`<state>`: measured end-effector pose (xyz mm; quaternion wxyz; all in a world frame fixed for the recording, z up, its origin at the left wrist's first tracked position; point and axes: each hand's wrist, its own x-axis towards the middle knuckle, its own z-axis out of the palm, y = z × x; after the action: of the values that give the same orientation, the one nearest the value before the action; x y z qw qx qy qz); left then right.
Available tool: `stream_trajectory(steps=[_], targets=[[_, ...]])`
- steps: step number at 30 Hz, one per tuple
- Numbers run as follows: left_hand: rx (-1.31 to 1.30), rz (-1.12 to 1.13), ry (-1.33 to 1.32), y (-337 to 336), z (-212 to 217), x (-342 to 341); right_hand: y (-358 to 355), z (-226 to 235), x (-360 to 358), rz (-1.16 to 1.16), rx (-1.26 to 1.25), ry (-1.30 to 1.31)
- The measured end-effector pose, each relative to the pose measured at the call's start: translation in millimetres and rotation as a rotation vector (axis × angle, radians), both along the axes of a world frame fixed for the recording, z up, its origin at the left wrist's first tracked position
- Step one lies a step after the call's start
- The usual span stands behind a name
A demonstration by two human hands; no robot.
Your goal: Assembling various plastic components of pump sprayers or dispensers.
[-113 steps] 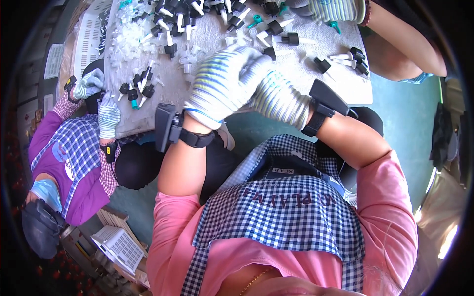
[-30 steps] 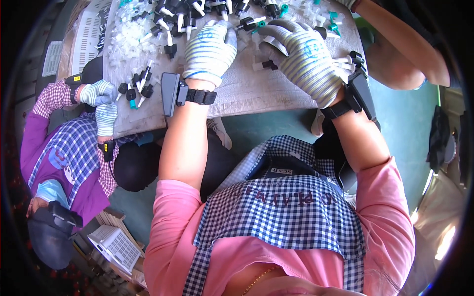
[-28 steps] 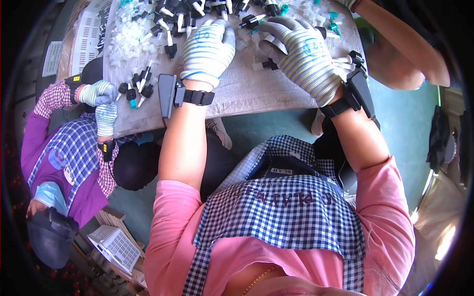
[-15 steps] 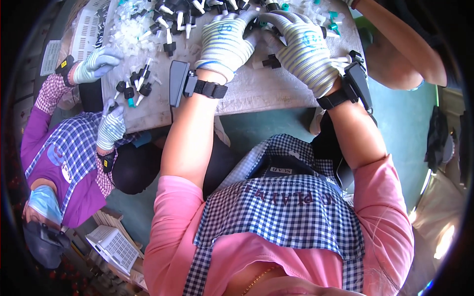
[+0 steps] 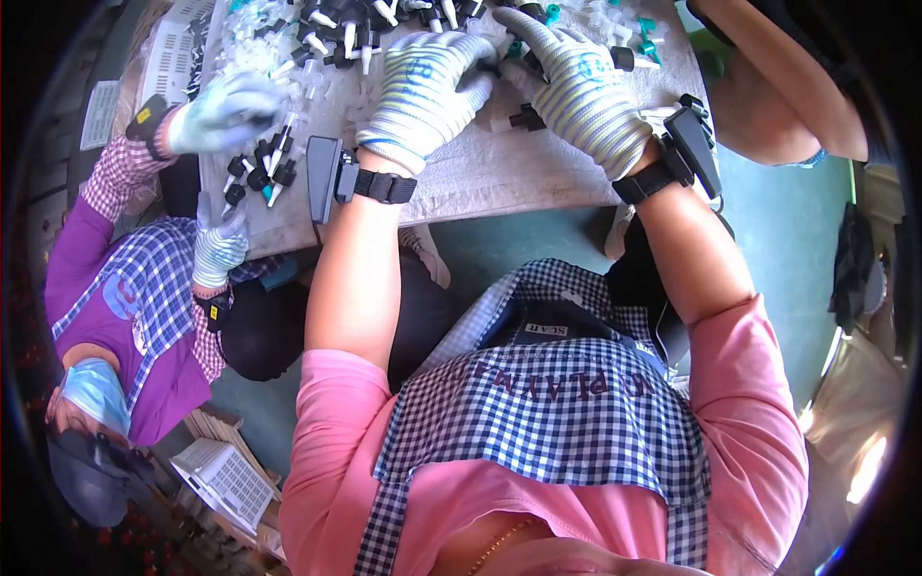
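Observation:
Both my hands wear white knitted gloves with pale stripes and work close together over the table. My left hand [image 5: 429, 94] is closed, its thumb and fingertips pressed around something small and dark that the glove mostly hides. Just to its right, my right hand [image 5: 588, 94] has its index finger stretched out to the far left, apart from the thumb. Small dark and clear parts lie around these fingertips. Beyond my hands is a pile of black pump heads with white nozzles [image 5: 351, 34]. A black-collared clear piece [image 5: 525, 117] lies under my right hand.
A heap of clear plastic parts [image 5: 252, 48] and a cluster of black and white nozzles [image 5: 259, 171] lie to the left on the table [image 5: 461, 197]. A co-worker's gloved hand [image 5: 223, 113] reaches over there. Another person's bare arm [image 5: 788, 72] is at the right.
My left hand has drawn slightly left and nearer me, opening a gap. My right index finger has straightened outward. The left co-worker's upper hand has moved right, toward the parts.

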<state>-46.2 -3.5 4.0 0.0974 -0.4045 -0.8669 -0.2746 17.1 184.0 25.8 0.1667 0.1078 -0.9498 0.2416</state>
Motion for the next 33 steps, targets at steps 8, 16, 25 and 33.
stream_trajectory(steps=[8, 16, 25, 33], targets=[[0.396, 0.036, -0.409, -17.8, -11.2, 6.9, 7.3, -10.9, 6.8, 0.065, 0.071, -0.146], [-0.272, 0.086, -0.057, -22.3, -5.1, 27.6, 11.6, -8.4, 10.6, 0.031, -0.034, -0.121], [-0.209, 0.198, 0.019, -19.1, -14.0, 35.6, -0.7, -10.5, 18.5, -0.020, -0.580, -0.225], [1.199, 0.174, -1.123, -17.9, 1.2, 30.6, 0.7, -8.3, 15.1, -0.073, -0.944, -0.381]])
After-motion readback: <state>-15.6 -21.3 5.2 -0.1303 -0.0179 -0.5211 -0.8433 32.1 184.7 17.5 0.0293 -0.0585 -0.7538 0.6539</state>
